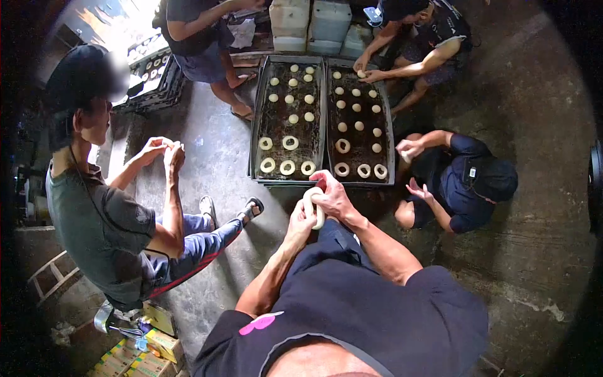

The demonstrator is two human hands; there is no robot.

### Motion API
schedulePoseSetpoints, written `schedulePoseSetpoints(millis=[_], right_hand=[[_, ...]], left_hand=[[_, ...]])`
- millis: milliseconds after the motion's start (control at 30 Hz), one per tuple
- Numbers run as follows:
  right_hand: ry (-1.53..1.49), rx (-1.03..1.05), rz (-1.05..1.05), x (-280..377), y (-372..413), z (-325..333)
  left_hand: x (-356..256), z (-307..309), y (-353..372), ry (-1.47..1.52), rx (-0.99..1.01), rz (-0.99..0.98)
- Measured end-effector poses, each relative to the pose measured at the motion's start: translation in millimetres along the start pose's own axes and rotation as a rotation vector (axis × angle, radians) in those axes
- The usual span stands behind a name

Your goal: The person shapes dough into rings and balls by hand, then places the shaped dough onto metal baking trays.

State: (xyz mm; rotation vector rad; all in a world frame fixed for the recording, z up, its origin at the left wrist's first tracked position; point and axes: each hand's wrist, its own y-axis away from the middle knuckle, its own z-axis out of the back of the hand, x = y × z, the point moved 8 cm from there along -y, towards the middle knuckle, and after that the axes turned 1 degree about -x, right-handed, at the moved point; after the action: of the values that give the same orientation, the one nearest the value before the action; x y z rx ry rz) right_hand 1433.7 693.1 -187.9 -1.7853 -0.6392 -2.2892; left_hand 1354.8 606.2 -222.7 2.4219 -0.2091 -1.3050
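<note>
A pale dough ring hangs between my two hands, just short of the near edge of the trays. My left hand grips its lower left side, while my right hand has its fingers hooked round the upper right side. Beyond them lie two dark baking trays, a left tray and a right tray. Shaped rings such as this dough ring line the near rows. Round dough balls such as this dough ball sit farther back on both trays.
Co-workers surround the trays: a person at left, one at back left, one at back right touching dough, and one crouching at right. Plastic jugs stand behind. Stacked trays are at upper left, cartons and a whisk at lower left.
</note>
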Motion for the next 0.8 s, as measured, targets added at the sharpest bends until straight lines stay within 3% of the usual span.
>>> schedulePoseSetpoints(millis=[33,67,133,167,200,233,267,333,367,400,433,467,533,600,700,767,800], right_hand=[[0.139,-0.036,0.08,1,6,-1],[0.273,-0.07,0.16,2,15,-6],[0.627,0.046,0.449,-12,40,-30],[0.387,0.075,0.301,-20,37,-26],[0.15,0.107,0.141,-21,30,-21],[-0.374,0.047,-0.143,-22,18,-11],[-0.469,0.04,-0.326,-9,15,-5],[-0.691,0.083,-0.421,-19,22,-26],[-0.709,0.085,-0.469,-34,26,-39],[-0.408,0.278,-0.48,-34,33,-48],[-0.383,0.384,-0.505,-35,34,-53],[-0.358,0.493,-0.537,-33,37,-58],[-0.307,0.327,-0.535,-58,-2,-35],[-0.235,0.267,-0.501,-91,-39,-25],[0.109,0.219,-0.543,-164,-100,-23],[0.383,0.061,-0.466,-262,-154,-11],[0.543,-0.068,-0.386,-263,-178,-3]], left_hand=[[-3,10,6,-0.076,-0.07,0.027],[-15,19,4,0.06,-0.144,-0.097],[-36,35,4,0.391,-0.048,-0.09],[-51,20,11,0.584,0.011,-0.108],[-54,9,24,0.625,-0.152,0.033],[-28,14,26,0.538,-0.022,0.13],[-22,3,30,0.456,0.111,0.218],[-23,9,30,0.279,0.139,0.289],[-37,27,16,0.384,0.015,0.158],[-47,50,5,0.485,-0.115,0.03],[-44,66,-8,0.535,-0.035,-0.026],[-31,74,-11,0.62,-0.09,0.055],[13,91,-27,0.489,-0.037,0.156],[56,106,-49,0.364,-0.222,0.178],[111,144,-61,-0.111,-0.466,0.322],[143,166,-50,0.062,-0.547,0.395],[146,172,-39,0.101,-0.581,0.449]])
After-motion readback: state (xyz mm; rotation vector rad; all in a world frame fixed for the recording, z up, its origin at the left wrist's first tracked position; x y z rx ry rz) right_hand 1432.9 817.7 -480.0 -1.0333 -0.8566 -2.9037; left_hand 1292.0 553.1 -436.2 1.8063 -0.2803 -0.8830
